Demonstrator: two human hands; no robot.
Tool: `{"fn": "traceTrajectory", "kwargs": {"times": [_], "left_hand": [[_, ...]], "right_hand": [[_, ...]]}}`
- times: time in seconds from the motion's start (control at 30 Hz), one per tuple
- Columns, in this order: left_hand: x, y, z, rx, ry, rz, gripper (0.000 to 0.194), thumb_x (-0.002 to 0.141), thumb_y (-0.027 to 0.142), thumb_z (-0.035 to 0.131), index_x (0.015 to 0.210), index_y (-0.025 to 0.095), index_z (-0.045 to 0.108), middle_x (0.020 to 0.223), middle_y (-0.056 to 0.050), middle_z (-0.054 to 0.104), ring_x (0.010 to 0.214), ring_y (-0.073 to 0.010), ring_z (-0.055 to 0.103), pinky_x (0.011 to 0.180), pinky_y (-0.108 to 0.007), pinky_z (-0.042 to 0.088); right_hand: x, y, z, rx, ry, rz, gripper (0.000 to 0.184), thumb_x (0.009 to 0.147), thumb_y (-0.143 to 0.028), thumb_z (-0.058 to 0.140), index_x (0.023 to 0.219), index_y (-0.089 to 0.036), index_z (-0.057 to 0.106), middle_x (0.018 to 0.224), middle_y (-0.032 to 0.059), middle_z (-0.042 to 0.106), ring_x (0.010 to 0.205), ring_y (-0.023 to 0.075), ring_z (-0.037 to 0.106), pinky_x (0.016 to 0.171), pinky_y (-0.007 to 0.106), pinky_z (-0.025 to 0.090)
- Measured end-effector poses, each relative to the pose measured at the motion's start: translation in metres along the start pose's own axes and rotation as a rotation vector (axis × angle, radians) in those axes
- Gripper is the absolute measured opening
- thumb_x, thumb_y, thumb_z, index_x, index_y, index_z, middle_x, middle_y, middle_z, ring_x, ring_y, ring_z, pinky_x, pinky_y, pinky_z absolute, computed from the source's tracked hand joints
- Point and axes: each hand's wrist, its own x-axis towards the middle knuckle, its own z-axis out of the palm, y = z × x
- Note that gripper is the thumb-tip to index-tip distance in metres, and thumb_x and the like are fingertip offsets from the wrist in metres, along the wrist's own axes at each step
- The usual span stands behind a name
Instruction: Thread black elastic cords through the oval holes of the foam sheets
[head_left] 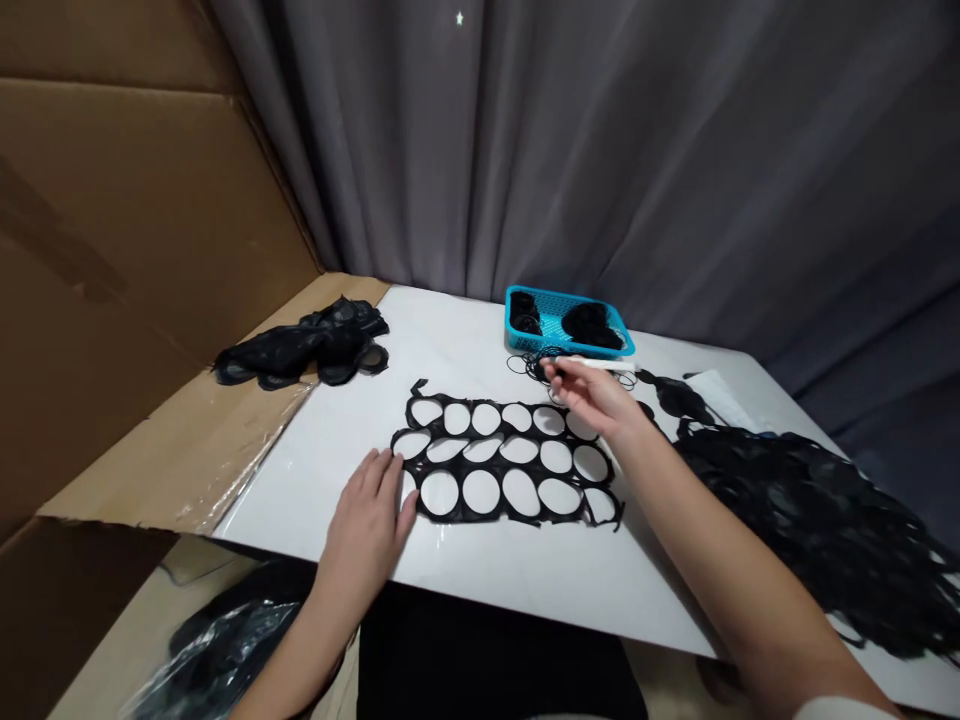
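A black rubbery-looking sheet [461, 463] with rows of round holes lies flat on the white table [465, 560]. My left hand [367, 510] rests on its left end, fingers stretched out and pressing the edge down. Beyond the sheet's far right side, my right hand [592, 395] is closed around a slim white pen-like tool [606, 364], which points to the right. Its fingertips are over a small heap of thin black rings [536, 366], just in front of the blue basket. Whether a ring is also pinched there cannot be seen.
The blue basket [517, 344] holds black rings and a dark bundle. Black perforated scraps [817, 530] pile up on the right, near a white sheet [721, 398]. More black pieces [315, 340] lie at left beside cardboard [202, 430]. A grey curtain [570, 150] hangs behind.
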Motion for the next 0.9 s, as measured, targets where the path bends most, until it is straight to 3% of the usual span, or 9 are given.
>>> {"fn": "traceTrajectory", "kwargs": {"times": [0.13, 0.27, 0.47, 0.77, 0.9], "left_hand": [[0.0, 0.02, -0.012, -0.052, 0.045, 0.092, 0.036, 0.1, 0.025, 0.048, 0.133, 0.014, 0.053, 0.133, -0.018, 0.056, 0.129, -0.0346, 0.049, 0.103, -0.052, 0.046], [-0.014, 0.051, -0.012, -0.158, -0.073, 0.272, 0.033, 0.099, 0.023, 0.052, 0.13, 0.014, 0.056, 0.131, -0.015, 0.059, 0.126, -0.0308, 0.052, 0.102, -0.046, 0.047], [-0.029, 0.061, 0.001, -0.149, -0.142, 0.277, 0.034, 0.099, 0.026, 0.05, 0.13, 0.013, 0.058, 0.129, -0.015, 0.062, 0.119, -0.0307, 0.056, 0.097, -0.045, 0.05], [-0.028, 0.063, 0.001, -0.12, -0.16, 0.283, 0.036, 0.095, 0.022, 0.055, 0.13, 0.013, 0.058, 0.129, -0.016, 0.062, 0.114, -0.0323, 0.057, 0.093, -0.046, 0.05], [-0.027, 0.062, 0.002, -0.114, -0.169, 0.29, 0.037, 0.094, 0.02, 0.055, 0.13, 0.013, 0.058, 0.126, -0.014, 0.063, 0.113, -0.0324, 0.057, 0.093, -0.046, 0.049]], "right_hand": [[-0.046, 0.045, 0.013, -0.128, -0.116, 0.107, 0.022, 0.071, -0.017, 0.081, 0.069, -0.017, 0.059, 0.075, 0.0025, 0.069, 0.07, 0.0123, 0.061, 0.063, 0.023, 0.052], [-0.085, 0.076, 0.021, -0.551, -0.34, 0.068, 0.018, 0.08, -0.025, 0.072, 0.071, -0.019, 0.057, 0.079, 0.0007, 0.067, 0.072, 0.0146, 0.058, 0.065, 0.027, 0.046], [-0.11, 0.082, 0.024, -0.947, -0.482, -0.188, 0.015, 0.088, -0.017, 0.06, 0.073, -0.02, 0.057, 0.086, 0.0005, 0.067, 0.084, 0.0169, 0.059, 0.077, 0.03, 0.043], [-0.111, 0.087, 0.02, -1.052, -0.533, -0.311, 0.019, 0.089, -0.012, 0.058, 0.073, -0.02, 0.052, 0.086, 0.001, 0.063, 0.084, 0.0167, 0.058, 0.075, 0.029, 0.044], [-0.122, 0.096, 0.02, -1.231, -0.619, -0.506, 0.014, 0.092, -0.013, 0.053, 0.081, -0.022, 0.053, 0.085, 0.0034, 0.061, 0.083, 0.0202, 0.055, 0.074, 0.033, 0.046]]}}
